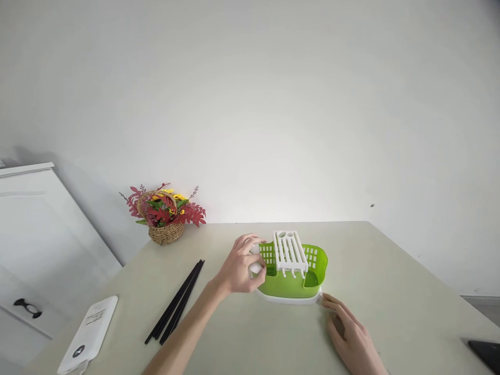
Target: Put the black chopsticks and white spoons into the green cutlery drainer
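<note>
No words can be read. At the lower left of the frame, a white case point(98, 327) bears short lines of grey print point(96, 316) towards its upper end, too small to make out, and a dark round badge point(78, 351) towards its lower end, with a pale, unclear mark inside.

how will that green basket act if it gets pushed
The green basket looks like thin, perforated plastic, so probably stiff and light for its size. Its wide white base suggests sliding before tipping. The white rack on top might shift if unfastened.
</note>
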`<state>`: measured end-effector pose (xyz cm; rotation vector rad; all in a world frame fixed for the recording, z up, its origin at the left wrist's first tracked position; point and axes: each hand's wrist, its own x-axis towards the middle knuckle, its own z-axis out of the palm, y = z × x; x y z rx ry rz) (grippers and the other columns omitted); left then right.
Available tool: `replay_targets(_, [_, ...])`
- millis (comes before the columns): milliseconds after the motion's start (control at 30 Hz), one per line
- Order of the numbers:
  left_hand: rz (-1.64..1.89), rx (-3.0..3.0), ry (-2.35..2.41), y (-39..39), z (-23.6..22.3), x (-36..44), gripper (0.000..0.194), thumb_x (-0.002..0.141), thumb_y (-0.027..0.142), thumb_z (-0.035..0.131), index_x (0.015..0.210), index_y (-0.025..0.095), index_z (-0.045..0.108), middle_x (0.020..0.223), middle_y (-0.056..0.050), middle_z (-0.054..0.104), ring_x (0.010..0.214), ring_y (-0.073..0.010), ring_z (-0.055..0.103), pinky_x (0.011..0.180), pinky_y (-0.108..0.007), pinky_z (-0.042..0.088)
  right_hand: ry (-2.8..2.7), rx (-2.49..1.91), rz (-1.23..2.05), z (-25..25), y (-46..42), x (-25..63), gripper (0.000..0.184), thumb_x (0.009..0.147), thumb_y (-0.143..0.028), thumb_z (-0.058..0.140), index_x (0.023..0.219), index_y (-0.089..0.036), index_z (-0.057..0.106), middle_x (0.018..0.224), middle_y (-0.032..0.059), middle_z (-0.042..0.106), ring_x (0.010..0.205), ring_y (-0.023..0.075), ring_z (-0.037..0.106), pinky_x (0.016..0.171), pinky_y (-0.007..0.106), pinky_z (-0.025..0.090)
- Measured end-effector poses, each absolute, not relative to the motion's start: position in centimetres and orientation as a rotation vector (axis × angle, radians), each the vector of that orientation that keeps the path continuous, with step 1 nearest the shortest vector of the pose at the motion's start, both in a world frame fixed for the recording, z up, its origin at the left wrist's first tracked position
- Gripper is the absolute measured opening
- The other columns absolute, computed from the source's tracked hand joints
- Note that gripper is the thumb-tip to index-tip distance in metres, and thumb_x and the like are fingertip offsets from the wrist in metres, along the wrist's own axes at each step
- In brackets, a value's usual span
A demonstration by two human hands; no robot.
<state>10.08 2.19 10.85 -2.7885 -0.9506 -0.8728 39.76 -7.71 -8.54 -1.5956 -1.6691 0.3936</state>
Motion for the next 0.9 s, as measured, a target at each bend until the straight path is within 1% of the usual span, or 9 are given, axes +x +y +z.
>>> replay_targets(67, [-0.868,-2.784,-0.997,2.9,11.0,10.0,0.002,0.078,0.022,0.07,0.077,0.022,0.072,0.15,-0.008,0.053,0.145,-0.0349,0.038,0.121,-0.052,0.036,-1.665,-1.597,0.401,-8.6,-7.7,39.8,0.033,0.099,-0.037,0.041,0.123,-0.032,0.063,0.146,0.0016,0.062,0.126,0.0235,0.065,0.099,0.043,0.058])
replay_targets(133, [-0.848,-2.817,-1.056,3.7,11.0,10.2,0.002,0.079,0.023,0.07,0.081,0.022,0.07,0.152,-0.009,0.051,0.146,-0.0335,0.039,0.121,-0.05,0.036,-1.662,-1.588,0.406,-8.7,-7.6,39.8,0.033,0.099,-0.037,0.041,0.124,-0.031,0.062,0.146,0.0027,0.062,0.126,0.0234,0.065,0.1,0.043,0.057])
replay_targets(200, [-0.817,-2.865,-1.115,4.5,11.1,10.5,0.014,0.08,0.023,0.07,0.093,0.022,0.068,0.144,-0.01,0.058,0.138,-0.0305,0.048,0.118,-0.047,0.042,-1.664,-1.578,0.414,-8.8,-7.5,39.8,0.033,0.099,-0.037,0.04,0.124,-0.031,0.062,0.145,0.0035,0.063,0.126,0.0232,0.065,0.1,0.042,0.057])
replay_targets(267, [-0.783,-2.885,-1.156,5.0,11.2,10.7,0.027,0.079,0.023,0.07,0.105,0.023,0.065,0.129,-0.009,0.067,0.126,-0.0283,0.058,0.111,-0.045,0.047,-1.668,-1.572,0.422,-8.9,-7.4,39.8,0.034,0.099,-0.036,0.04,0.123,-0.03,0.062,0.145,0.0036,0.063,0.126,0.023,0.065,0.1,0.042,0.057])
replay_targets(333, [-0.767,-2.869,-1.161,5.2,11.2,10.8,0.029,0.08,0.024,0.069,0.109,0.023,0.064,0.115,-0.007,0.07,0.115,-0.0274,0.062,0.104,-0.044,0.05,-1.664,-1.572,0.421,-8.8,-7.4,39.8,0.034,0.099,-0.036,0.04,0.123,-0.03,0.063,0.145,0.0034,0.063,0.127,0.0231,0.065,0.101,0.042,0.057])
replay_targets(467, [-0.825,-2.773,-1.106,4.8,10.5,10.6,0.013,0.083,0.024,0.066,0.096,0.023,0.068,0.107,-0.008,0.068,0.103,-0.0254,0.064,0.095,-0.041,0.053,-1.651,-1.583,0.427,-8.4,-7.6,39.7,0.032,0.098,-0.036,0.042,0.12,-0.03,0.065,0.145,0.0033,0.063,0.126,0.0239,0.066,0.1,0.042,0.057])
replay_targets(567, [-0.927,-2.686,-1.125,4.4,9.6,10.4,0.009,0.086,0.024,0.063,0.09,0.024,0.07,0.105,-0.008,0.068,0.096,-0.0227,0.067,0.081,-0.035,0.055,-1.645,-1.566,0.418,-8.3,-7.6,39.7,0.03,0.097,-0.036,0.044,0.117,-0.029,0.066,0.145,0.0042,0.063,0.125,0.0246,0.066,0.099,0.041,0.058])
replay_targets(733, [-1.058,-2.599,-1.222,4.4,8.4,11.1,0.018,0.092,0.026,0.058,0.079,0.024,0.072,0.087,-0.003,0.073,0.07,-0.015,0.066,0.063,-0.027,0.049,-1.668,-1.558,0.422,-8.7,-7.3,40.1,0.028,0.096,-0.037,0.047,0.112,-0.029,0.068,0.143,0.0044,0.064,0.121,0.0247,0.068,0.093,0.038,0.06])
replay_targets(900, [-1.12,-2.503,-1.282,4.8,8.2,12.1,0.028,0.096,0.026,0.054,0.07,0.022,0.067,0.069,-0.001,0.068,0.057,-0.0139,0.058,0.054,-0.027,0.036,-1.646,-1.56,0.424,-8.6,-7.4,40.0,0.027,0.097,-0.037,0.046,0.109,-0.029,0.069,0.144,0.0037,0.064,0.121,0.0237,0.068,0.094,0.037,0.059])
